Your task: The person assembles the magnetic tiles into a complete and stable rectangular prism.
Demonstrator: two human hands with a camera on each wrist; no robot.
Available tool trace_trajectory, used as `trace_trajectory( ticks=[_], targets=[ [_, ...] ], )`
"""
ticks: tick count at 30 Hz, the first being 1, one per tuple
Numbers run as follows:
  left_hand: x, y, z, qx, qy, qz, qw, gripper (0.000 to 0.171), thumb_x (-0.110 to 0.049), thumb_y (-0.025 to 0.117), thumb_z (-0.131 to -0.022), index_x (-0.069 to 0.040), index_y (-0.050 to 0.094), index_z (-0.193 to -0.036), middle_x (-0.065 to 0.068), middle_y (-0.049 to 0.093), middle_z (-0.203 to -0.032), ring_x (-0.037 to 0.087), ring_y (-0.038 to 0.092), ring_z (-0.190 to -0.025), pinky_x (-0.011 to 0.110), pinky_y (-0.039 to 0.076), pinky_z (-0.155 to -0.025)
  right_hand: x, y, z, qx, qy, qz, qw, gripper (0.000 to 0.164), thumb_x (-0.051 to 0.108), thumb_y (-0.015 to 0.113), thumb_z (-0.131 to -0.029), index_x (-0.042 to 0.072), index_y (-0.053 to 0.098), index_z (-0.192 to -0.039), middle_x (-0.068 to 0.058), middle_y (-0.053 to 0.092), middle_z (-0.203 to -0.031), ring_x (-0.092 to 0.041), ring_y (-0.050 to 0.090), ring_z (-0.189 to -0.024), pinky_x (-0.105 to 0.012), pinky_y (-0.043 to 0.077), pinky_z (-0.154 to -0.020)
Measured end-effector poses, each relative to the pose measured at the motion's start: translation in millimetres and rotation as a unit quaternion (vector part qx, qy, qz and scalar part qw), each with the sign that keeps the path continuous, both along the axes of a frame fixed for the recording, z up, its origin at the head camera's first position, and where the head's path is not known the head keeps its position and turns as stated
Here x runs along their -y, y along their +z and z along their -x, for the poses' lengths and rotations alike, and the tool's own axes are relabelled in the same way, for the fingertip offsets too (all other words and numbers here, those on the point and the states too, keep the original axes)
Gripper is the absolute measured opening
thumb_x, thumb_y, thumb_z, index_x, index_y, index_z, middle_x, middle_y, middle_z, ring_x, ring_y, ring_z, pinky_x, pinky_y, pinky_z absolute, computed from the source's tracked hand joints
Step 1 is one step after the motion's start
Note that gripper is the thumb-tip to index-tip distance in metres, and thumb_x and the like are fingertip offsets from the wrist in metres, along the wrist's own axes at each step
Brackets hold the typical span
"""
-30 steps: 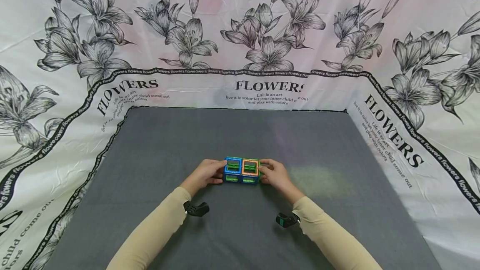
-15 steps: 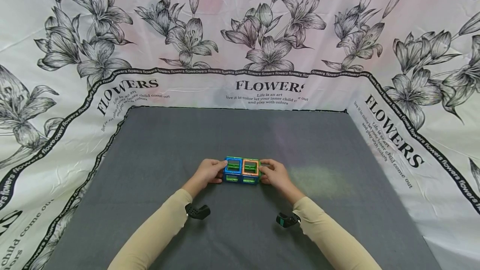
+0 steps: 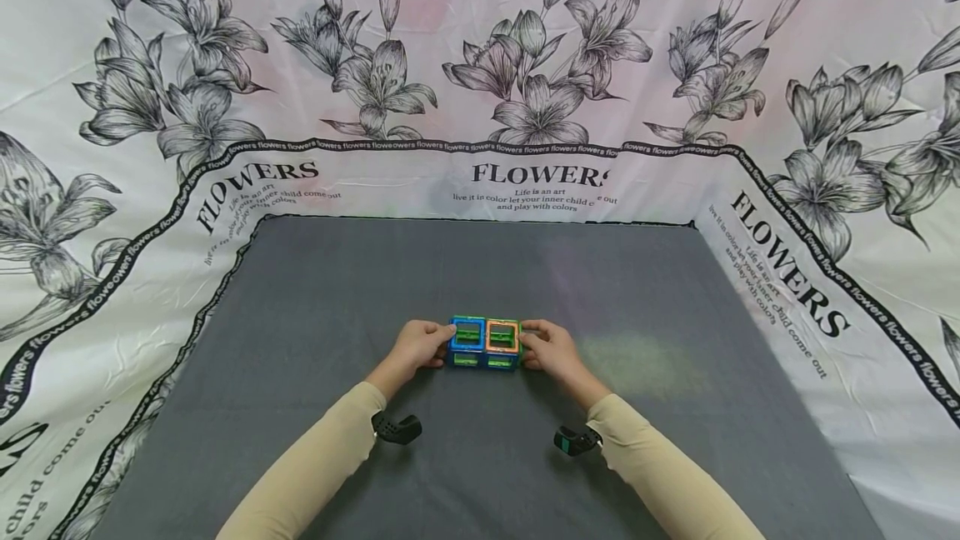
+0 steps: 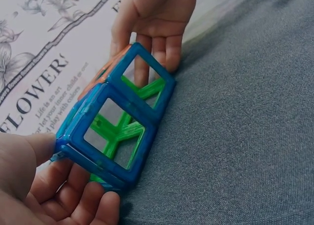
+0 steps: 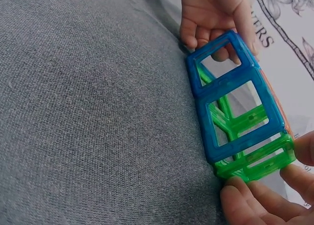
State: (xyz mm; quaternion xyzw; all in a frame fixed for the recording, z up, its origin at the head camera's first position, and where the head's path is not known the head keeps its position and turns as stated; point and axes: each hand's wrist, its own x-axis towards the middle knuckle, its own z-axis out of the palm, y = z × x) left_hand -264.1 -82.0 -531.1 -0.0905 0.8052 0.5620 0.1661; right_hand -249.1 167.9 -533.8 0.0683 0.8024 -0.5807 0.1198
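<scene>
A two-cube box of see-through magnetic tiles (image 3: 484, 348) lies on the grey cloth, long side toward me. Its top shows one blue and one orange square frame; the front tiles are blue, with green frames at the back and inside. My left hand (image 3: 415, 346) pinches the left end, thumb near the upper edge and fingers lower down, as the left wrist view shows. At the green right end, my right hand (image 3: 551, 348) grips the tiles between thumb and fingers; the right wrist view shows the green end frame (image 5: 267, 166) between them.
Grey cloth (image 3: 360, 273) covers the table. White floral fabric (image 3: 405, 182) with printed words stands along the back and both sides. A black wrist device (image 3: 397, 429) sits at the left cuff, another (image 3: 576, 441) at the right.
Both hands keep their hold on the ends of the tile box, which stays in place. The left forearm shifts very slightly; the whole head view drifts a few pixels.
</scene>
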Motion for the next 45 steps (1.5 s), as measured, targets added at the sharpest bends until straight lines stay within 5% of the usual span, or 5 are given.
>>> trace_trajectory(
  ticks=[15, 26, 35, 45],
  targets=[
    [1, 3.8, -3.3, 0.024, -0.014, -0.018, 0.9995, 0.033, -0.033, 0.063, -0.101, -0.003, 0.074, -0.091, 0.0, 0.061, -0.074, 0.011, 0.058, -0.065, 0.024, 0.056, -0.059, 0, -2.8, -1.5, -0.018, 0.008, -0.021, 1.0, 0.045, 0.029, 0.06, -0.103, 0.004, 0.059, -0.14, -0.023, 0.067, -0.126, -0.018, 0.069, -0.087, -0.033, 0.06, -0.075],
    [-4, 1.9, -0.5, 0.006, -0.016, -0.004, 0.9998, 0.035, -0.036, 0.067, -0.099, -0.006, 0.073, -0.082, 0.0, 0.058, -0.067, 0.011, 0.055, -0.059, 0.024, 0.053, -0.054, 0, -3.3, 0.6, -0.017, -0.001, -0.036, 0.999, 0.046, 0.031, 0.062, -0.102, 0.006, 0.059, -0.141, -0.021, 0.068, -0.124, -0.017, 0.068, -0.086, -0.032, 0.06, -0.074],
    [-4, -4.0, -1.5, -0.006, -0.024, 0.022, 0.9994, 0.04, -0.042, 0.067, -0.098, -0.012, 0.067, -0.072, -0.002, 0.055, -0.059, 0.011, 0.051, -0.055, 0.024, 0.046, -0.05, 23, 12.7, 8.5, -0.016, 0.062, -0.176, 0.982, 0.082, 0.059, 0.066, -0.092, 0.01, 0.043, -0.153, -0.02, 0.061, -0.133, -0.032, 0.063, -0.11, -0.049, 0.055, -0.088],
    [-2, -6.0, -2.1, -0.007, -0.028, 0.019, 0.9994, 0.04, -0.042, 0.065, -0.099, -0.013, 0.064, -0.072, -0.003, 0.054, -0.06, 0.011, 0.05, -0.056, 0.024, 0.046, -0.051, 34, 15.9, 14.2, -0.011, 0.061, -0.204, 0.977, 0.08, 0.055, 0.065, -0.092, 0.007, 0.044, -0.152, -0.021, 0.062, -0.133, -0.031, 0.063, -0.106, -0.047, 0.054, -0.087]
  ],
)
